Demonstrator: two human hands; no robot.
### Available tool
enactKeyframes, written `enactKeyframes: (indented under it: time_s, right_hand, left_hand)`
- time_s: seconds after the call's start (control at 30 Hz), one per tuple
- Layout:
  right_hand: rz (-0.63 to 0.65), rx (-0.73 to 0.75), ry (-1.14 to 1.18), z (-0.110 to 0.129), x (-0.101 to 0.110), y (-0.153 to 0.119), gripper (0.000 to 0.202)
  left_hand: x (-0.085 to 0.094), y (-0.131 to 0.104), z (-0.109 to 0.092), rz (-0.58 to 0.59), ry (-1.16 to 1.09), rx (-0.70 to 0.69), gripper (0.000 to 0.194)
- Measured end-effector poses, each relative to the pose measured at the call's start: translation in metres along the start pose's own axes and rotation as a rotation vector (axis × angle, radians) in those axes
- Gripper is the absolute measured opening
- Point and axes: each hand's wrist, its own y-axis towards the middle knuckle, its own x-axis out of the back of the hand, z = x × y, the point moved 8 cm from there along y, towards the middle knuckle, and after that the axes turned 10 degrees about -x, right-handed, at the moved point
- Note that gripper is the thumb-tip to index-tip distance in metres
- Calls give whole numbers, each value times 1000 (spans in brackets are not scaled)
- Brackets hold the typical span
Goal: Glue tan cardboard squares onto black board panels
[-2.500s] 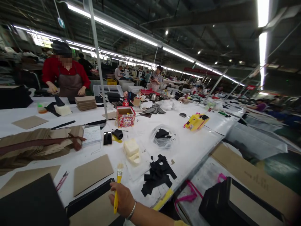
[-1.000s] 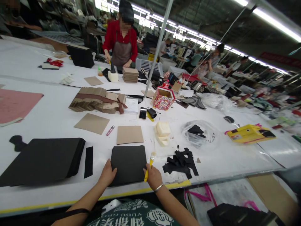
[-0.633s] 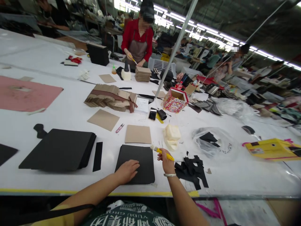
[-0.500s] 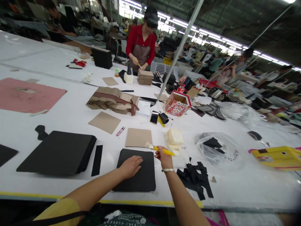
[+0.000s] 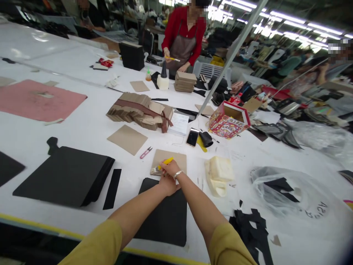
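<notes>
Yellow-handled brush (image 5: 168, 161) is what I'm holding, in the head view, with my right hand (image 5: 171, 168) closed around its handle. Its bristles point left, at the left edge of a tan board (image 5: 176, 156) lying on the white tabletop (image 5: 91, 136); I can't tell whether they touch it. My left hand (image 5: 167, 184) is crossed beneath my right wrist, over the far edge of a black sheet (image 5: 165, 221) right in front of me. Its fingers are mostly hidden, so I can't tell whether they grip anything. My two hands overlap in view, close together. To the left lie pink snips (image 5: 146, 152), a narrow black strip (image 5: 112, 189) and a larger black stack (image 5: 62, 176). On my right I have a cream plastic container (image 5: 220, 171), with black scraps (image 5: 255, 228) nearer me. Across the tabletop, a co-worker in a red top (image 5: 176, 27) holds another yellow brush (image 5: 173, 58).
</notes>
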Motion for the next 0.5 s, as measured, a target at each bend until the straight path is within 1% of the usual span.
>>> enactKeyframes:
  time_s: [0.03, 0.1, 0.23, 0.33, 0.43, 0.5]
  right_hand:
    - [23, 3, -26, -2, -2, 7, 14]
    - [4, 6, -42, -6, 3, 23, 13]
    - [-172, -6, 25, -10, 29, 61, 15]
    - [-247, -32, 62, -15, 41, 82, 21]
    - [-302, -68, 88, -31, 55, 83, 23]
    - [-353, -95, 92, -49, 75, 72, 23]
  left_hand:
    - [0, 1, 1, 3, -9, 16, 64]
    - [3, 4, 3, -5, -48, 23, 63]
    - [11, 7, 3, -34, -94, -11, 55]
    - [14, 9, 4, -41, -83, -5, 51]
    - [13, 12, 5, -40, -92, 1, 51]
    - [12, 13, 5, -38, -101, -6, 52]
